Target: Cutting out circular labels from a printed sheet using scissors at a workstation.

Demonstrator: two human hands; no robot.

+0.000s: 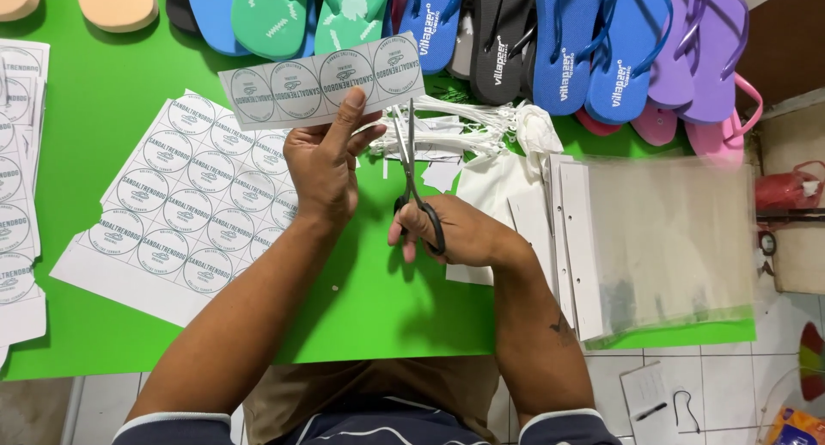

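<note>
My left hand (325, 163) holds up a cut strip of paper (322, 82) printed with several round grey labels, pinched between thumb and fingers. My right hand (455, 230) grips black-handled scissors (412, 183), blades pointing away from me and nearly closed, just right of the strip's lower right corner. Under my left hand lies a larger sheet of round labels (185, 213) on the green table (378, 307).
A row of flip-flops (567, 41) in blue, green, black, purple and pink lines the far edge. Clear plastic bags with white header cards (662, 239) lie at right. White plastic ties (464, 123) are piled behind the scissors. More label sheets (17, 187) sit at left.
</note>
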